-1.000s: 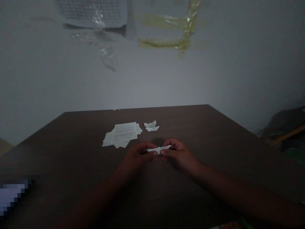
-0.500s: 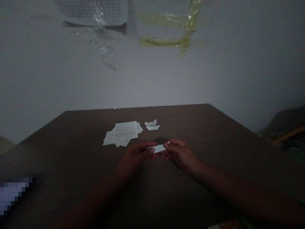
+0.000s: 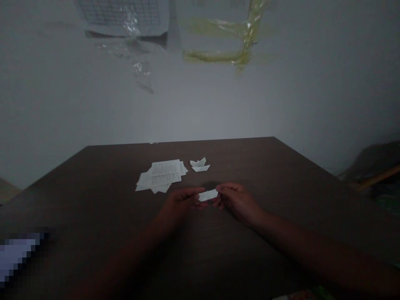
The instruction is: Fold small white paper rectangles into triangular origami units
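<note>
A small folded piece of printed paper is held up between my two hands, just above the table. My left hand pinches its left end between thumb and fingers. At the other end, my right hand grips it the same way, thumb on top. Beyond my hands sits a folded paper boat with printed text. To its left lies a loose pile of printed paper sheets, overlapping at angles.
The dark brown table reaches back to a pale wall. Taped paper and yellowish tape cling to that wall. A blurred-out, pixelated object lies at the left edge. Something colourful shows at the bottom right.
The folded paper has turned slightly in my fingers and now shows a flatter printed face. My fingers have shifted a little outward on its ends. The boat and pile stay put.
</note>
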`<state>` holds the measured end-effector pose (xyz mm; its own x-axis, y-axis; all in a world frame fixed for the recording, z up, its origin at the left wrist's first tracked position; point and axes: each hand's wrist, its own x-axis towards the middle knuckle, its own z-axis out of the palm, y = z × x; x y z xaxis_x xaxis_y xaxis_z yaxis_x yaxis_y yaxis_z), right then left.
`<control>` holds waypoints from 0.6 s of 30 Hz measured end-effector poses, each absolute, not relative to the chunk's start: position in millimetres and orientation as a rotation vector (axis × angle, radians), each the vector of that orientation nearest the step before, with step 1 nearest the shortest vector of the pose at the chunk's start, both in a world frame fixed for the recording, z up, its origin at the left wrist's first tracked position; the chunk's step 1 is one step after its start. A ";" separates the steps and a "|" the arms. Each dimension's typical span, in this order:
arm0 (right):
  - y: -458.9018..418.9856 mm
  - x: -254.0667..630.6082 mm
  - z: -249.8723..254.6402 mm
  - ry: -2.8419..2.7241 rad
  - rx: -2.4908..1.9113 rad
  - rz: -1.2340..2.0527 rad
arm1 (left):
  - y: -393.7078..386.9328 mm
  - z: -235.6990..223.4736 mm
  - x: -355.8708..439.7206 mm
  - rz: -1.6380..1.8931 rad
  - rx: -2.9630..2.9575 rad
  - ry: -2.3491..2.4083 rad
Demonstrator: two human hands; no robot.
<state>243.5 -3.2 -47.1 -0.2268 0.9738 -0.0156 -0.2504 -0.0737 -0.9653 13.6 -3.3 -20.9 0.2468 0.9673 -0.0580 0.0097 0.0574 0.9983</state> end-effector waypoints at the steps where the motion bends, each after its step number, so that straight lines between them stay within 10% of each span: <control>1: -2.9 243.6 -47.3 -1.164 -0.940 1.505 | -2.6 -22.0 12.9 0.968 1.257 1.033; 18: 14.7 254.7 -56.8 -1.260 -1.099 1.495 | 5.6 -22.6 2.4 0.915 1.730 1.336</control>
<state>254.7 14.7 -56.8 -0.2327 0.9683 -0.0902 -0.0753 -0.1105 -0.9910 2.4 5.6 -22.6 0.1981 0.9760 0.0904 0.4372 -0.1705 0.8831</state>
